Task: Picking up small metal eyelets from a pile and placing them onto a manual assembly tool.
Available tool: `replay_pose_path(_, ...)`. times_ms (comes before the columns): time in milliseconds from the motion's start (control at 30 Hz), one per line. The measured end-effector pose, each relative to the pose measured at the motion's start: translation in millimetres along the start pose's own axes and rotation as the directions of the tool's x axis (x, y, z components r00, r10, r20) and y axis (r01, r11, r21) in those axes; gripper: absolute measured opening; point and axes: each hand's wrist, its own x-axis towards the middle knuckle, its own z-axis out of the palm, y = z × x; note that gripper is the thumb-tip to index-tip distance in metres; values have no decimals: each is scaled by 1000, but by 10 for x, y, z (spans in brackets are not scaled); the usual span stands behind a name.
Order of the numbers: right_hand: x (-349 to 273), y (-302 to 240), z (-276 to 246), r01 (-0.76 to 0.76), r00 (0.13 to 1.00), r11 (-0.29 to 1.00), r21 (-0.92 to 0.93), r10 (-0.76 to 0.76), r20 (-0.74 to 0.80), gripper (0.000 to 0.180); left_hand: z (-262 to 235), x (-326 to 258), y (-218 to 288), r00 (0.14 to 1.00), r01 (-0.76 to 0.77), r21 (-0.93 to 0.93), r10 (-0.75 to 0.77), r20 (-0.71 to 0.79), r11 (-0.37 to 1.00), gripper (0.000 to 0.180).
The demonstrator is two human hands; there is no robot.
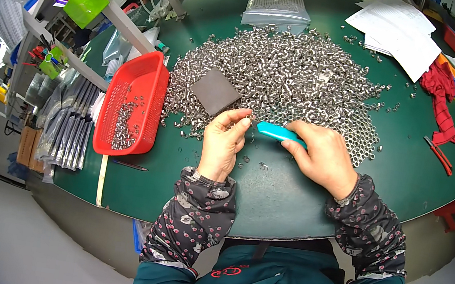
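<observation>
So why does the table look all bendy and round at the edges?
Head view: the fisheye lens curves the green table edge and leaves black corners; the middle stays sharp, so the hands, left and right, and the shiny metal pile look clear.

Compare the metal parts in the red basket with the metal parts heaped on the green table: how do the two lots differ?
The parts in the red basket are few, a thin scatter along the basket's floor; the pile on the table is large and thickly heaped. The basket lot is held in by the red basket; the pile spreads loose over the green table, with strays at its edges. Both are small, shiny, silver-coloured pieces.
</observation>
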Motion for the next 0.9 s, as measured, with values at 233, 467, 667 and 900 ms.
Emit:
replay_pose_path(233,38,26,-30,14,967,996,90,9,-254,22,-32,22,6,998,66,-83,-65,10,994,14)
replay_pose_path(467,78,102,-72,-76,927,908,412,216,-306,21,-42,36,40,960,265,-450,-190,205,853,6)
replay_pose_path(667,74,104,-32,-55,922,916,398,199,-332,22,122,81,23,976,38,515,-143,166,856,10)
replay_pose_path(900,58,98,-30,-7,920,927,374,153,-362,23,361,83,24,970,-226,957,136,204,180,11)
